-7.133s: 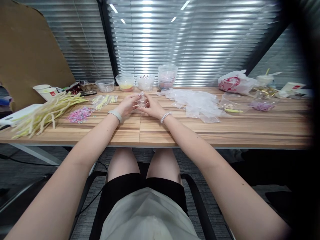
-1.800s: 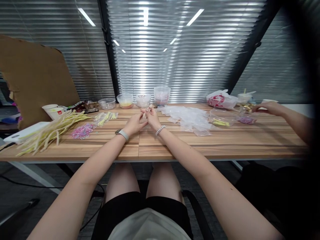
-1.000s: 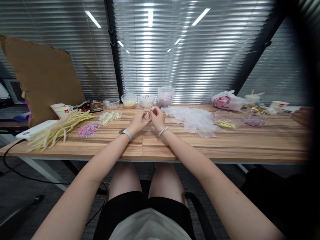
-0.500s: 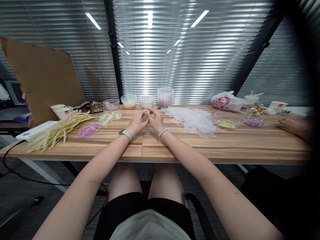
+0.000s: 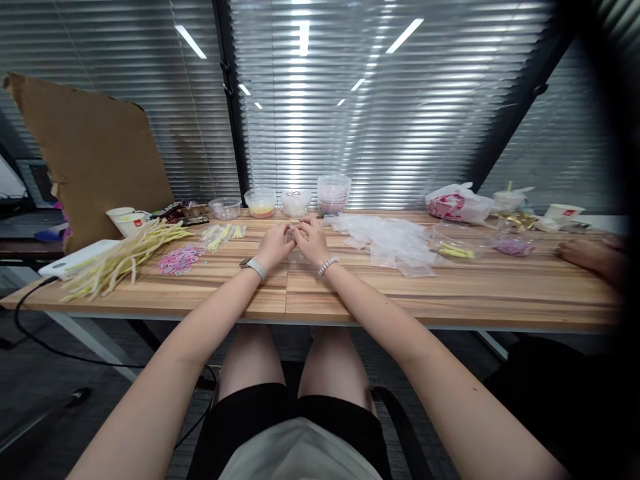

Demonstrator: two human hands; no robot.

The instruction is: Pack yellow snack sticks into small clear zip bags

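Observation:
My left hand (image 5: pixel 275 246) and my right hand (image 5: pixel 311 241) meet fingertip to fingertip above the middle of the wooden table (image 5: pixel 320 297). Both are closed in a pinch on something too small to make out. Just behind them stand a clear tub (image 5: pixel 295 203) and a stack of clear tubs (image 5: pixel 334 195). Clear plastic bags (image 5: pixel 397 241) lie spread out to the right of my right hand. On the left are a small bag with yellow pieces (image 5: pixel 223 235), a pile of pink and purple small rings (image 5: pixel 180 259) and long yellow fuzzy strips (image 5: pixel 125 257).
A cardboard sheet (image 5: pixel 95 153) stands at the left, near paper cups (image 5: pixel 131 223) and a white board (image 5: pixel 77 259). At right are a tub with yellow pieces (image 5: pixel 457 251), a red-and-white bag (image 5: pixel 457 203) and another person's hand (image 5: pixel 583 255).
The whole view has shifted slightly, so the table items appear a little further right. My hands remain together, with the fingertips pressed slightly closer.

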